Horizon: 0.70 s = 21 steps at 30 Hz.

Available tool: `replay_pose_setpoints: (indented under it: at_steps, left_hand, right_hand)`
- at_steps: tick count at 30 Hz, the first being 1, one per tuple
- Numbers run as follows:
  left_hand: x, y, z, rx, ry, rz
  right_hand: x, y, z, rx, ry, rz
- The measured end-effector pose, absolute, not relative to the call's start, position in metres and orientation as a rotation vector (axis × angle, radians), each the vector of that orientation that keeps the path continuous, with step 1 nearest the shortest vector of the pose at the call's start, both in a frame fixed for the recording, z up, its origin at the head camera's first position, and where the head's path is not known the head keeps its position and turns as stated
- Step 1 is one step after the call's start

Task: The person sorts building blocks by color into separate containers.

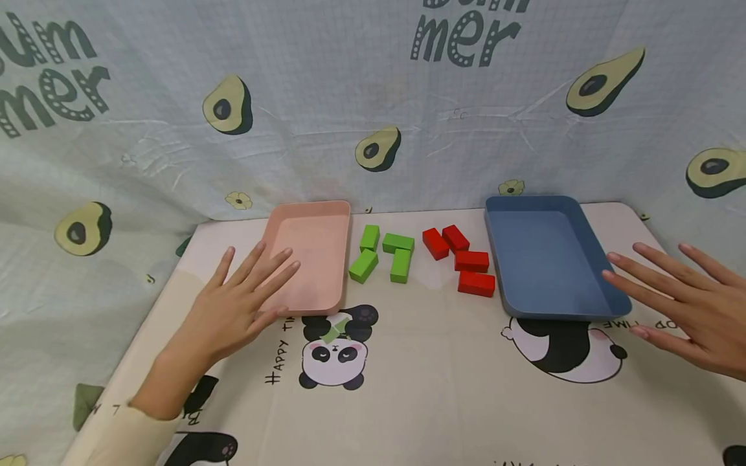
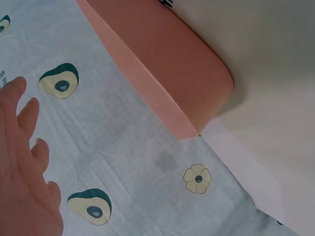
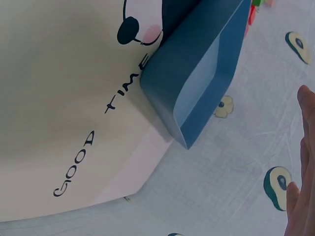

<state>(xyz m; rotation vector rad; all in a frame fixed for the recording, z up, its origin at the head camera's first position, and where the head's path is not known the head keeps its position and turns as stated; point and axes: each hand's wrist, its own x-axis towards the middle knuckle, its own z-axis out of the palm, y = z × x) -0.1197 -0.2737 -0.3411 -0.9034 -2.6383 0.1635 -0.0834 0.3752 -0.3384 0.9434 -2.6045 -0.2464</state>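
Note:
My left hand [image 1: 230,310] is spread with straight fingers over the near left corner of a pink tray [image 1: 309,259] and holds nothing. At the right edge of the head view my right hand [image 1: 684,304], fingers also spread, is beside a blue tray [image 1: 548,259] with nothing in its grasp. Between the trays lie several green blocks [image 1: 399,243] near the pink one and several red blocks [image 1: 472,261] near the blue one. No blocks are visible inside either tray. In the wrist views, parts of the left hand [image 2: 24,167] and right hand [image 3: 302,172] show at the edges.
A pale tablecloth [image 1: 419,382] printed with pandas covers the table. Behind it hangs a light cloth [image 1: 315,97] with avocado prints, which also runs down the left side.

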Motion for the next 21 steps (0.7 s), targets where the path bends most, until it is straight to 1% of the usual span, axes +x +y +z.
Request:
replay_pose_setpoints:
  at_steps: [11, 21]
  left_hand:
    - [-0.121, -0.261, -0.350, -0.932, -2.663, 0.059]
    - [-0.124, -0.241, -0.357, -1.036, -2.655, -0.081]
  right_hand:
    - [-0.083, 0.381, -0.345, 0.919, -2.641, -0.254]
    - [-0.085, 0.384, -0.352, 0.905, -2.684, -0.279]
